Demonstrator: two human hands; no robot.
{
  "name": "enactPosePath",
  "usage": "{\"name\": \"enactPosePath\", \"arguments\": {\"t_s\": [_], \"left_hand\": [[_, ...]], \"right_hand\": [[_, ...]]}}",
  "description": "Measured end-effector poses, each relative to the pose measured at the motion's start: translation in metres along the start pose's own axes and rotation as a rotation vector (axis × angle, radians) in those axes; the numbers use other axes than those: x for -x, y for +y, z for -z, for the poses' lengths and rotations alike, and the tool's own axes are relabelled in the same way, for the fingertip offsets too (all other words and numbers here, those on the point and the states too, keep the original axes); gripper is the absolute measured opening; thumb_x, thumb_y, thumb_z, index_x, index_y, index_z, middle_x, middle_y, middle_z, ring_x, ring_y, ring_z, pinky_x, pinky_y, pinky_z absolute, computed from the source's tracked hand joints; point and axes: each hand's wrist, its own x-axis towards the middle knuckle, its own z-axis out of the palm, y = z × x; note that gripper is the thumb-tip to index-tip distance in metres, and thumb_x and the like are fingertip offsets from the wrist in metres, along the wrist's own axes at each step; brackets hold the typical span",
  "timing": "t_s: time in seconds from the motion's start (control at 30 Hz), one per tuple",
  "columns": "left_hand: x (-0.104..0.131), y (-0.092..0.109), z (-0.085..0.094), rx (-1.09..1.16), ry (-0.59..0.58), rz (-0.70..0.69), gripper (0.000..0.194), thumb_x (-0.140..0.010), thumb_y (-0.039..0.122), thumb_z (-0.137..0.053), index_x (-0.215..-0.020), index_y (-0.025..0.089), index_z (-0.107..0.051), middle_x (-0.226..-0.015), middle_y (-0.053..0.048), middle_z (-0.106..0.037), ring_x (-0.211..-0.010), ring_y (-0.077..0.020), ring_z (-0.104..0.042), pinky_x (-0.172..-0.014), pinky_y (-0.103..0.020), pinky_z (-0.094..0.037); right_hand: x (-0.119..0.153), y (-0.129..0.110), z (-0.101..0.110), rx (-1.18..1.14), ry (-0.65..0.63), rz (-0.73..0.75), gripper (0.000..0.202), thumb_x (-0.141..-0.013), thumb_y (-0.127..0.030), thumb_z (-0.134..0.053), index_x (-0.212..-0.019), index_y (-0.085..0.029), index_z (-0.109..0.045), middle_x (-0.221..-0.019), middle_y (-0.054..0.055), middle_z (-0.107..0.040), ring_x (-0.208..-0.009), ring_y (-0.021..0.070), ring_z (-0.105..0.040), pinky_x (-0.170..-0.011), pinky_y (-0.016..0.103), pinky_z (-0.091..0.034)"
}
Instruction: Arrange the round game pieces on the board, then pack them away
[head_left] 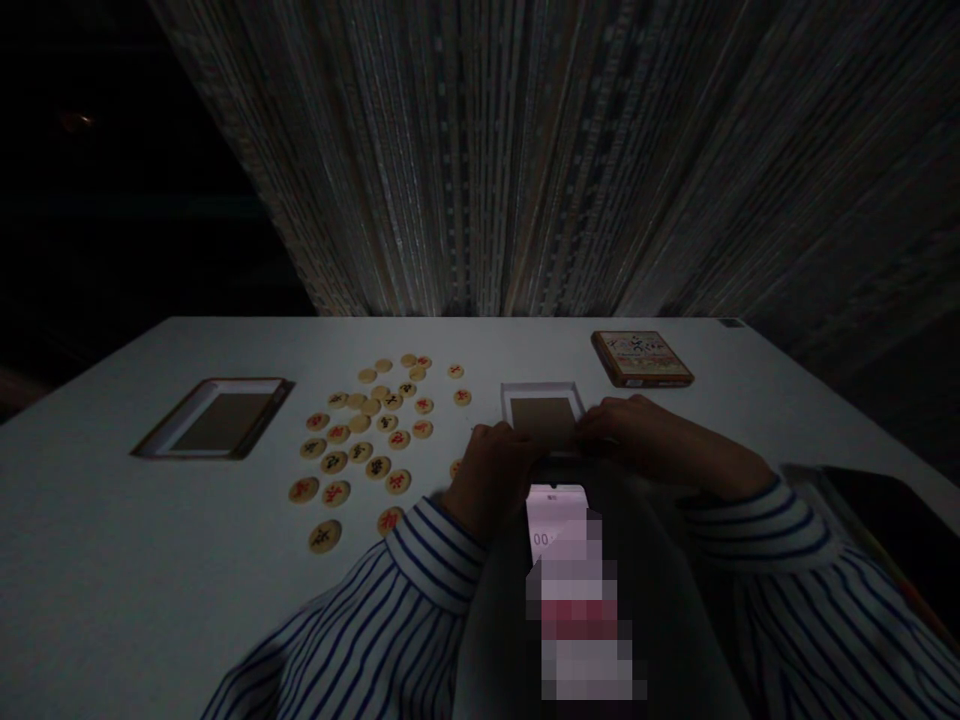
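A small open box [541, 412] with pale inner walls and a brown bottom lies at the table's near edge in front of me. My left hand [495, 470] has its curled fingers on the box's near left side. At the right side, the fingers of my right hand [637, 435] are closed on the box's edge. Both hands partly cover its near wall. Round wooden Chinese chess pieces [378, 467] are scattered left of my left hand, some with red or black characters up, others blank side up. One piece [456, 468] is half hidden behind that hand.
Another open box part [221, 422] lies at the left of the white table [187, 530]. At the back right sits a flat box with a printed lid [643, 357]. A lit phone [551, 515] is below my hands. Behind the table hangs a string curtain [480, 160].
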Motion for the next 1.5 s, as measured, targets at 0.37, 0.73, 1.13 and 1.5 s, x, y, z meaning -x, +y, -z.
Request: {"name": "enactPosePath", "arguments": {"t_s": [0.37, 0.73, 1.13, 1.5], "left_hand": [[0.0, -0.001, -0.001, -0.007, 0.002, -0.005, 0.02, -0.081, 0.015, -0.053, -0.093, 0.025, -0.065, -0.083, -0.003, -0.067, -0.082, -0.0203, -0.058, -0.071, -0.037, -0.044], [0.0, -0.002, -0.001, 0.007, 0.001, -0.01, 0.021, -0.08, 0.014, -0.054, -0.094, 0.024, -0.066, -0.083, -0.005, -0.068, -0.081, -0.0212, -0.059, -0.071, -0.037, -0.043], [0.0, -0.001, 0.003, 0.046, 0.079, -0.003, 0.015, -0.084, 0.023, -0.051, -0.085, 0.02, -0.066, -0.081, -0.003, -0.067, -0.081, -0.0202, -0.056, -0.071, -0.036, -0.041], [0.004, -0.011, 0.009, 0.109, 0.281, 0.139, 0.018, -0.087, 0.026, -0.046, -0.087, 0.019, -0.063, -0.084, -0.003, -0.067, -0.081, -0.0174, -0.055, -0.072, -0.033, -0.039]], "right_hand": [[0.0, 0.0, 0.001, 0.031, 0.001, 0.03, 0.024, -0.078, -0.012, -0.047, -0.087, -0.022, -0.067, -0.086, 0.005, -0.067, -0.081, 0.0167, -0.059, -0.068, 0.03, -0.04], [0.002, -0.002, 0.006, 0.004, 0.037, 0.028, 0.024, -0.078, -0.012, -0.047, -0.088, -0.022, -0.067, -0.088, 0.004, -0.067, -0.079, 0.0163, -0.06, -0.067, 0.028, -0.042], [0.002, -0.002, -0.002, 0.113, 0.276, -0.224, 0.029, -0.086, -0.024, -0.038, -0.097, -0.019, -0.064, -0.088, 0.007, -0.069, -0.078, 0.0196, -0.062, -0.062, 0.028, -0.041], [0.007, -0.003, -0.022, 0.035, 0.252, -0.397, 0.036, -0.087, -0.034, -0.036, -0.113, -0.018, -0.055, -0.088, 0.008, -0.07, -0.073, 0.0198, -0.064, -0.057, 0.027, -0.041]]}}
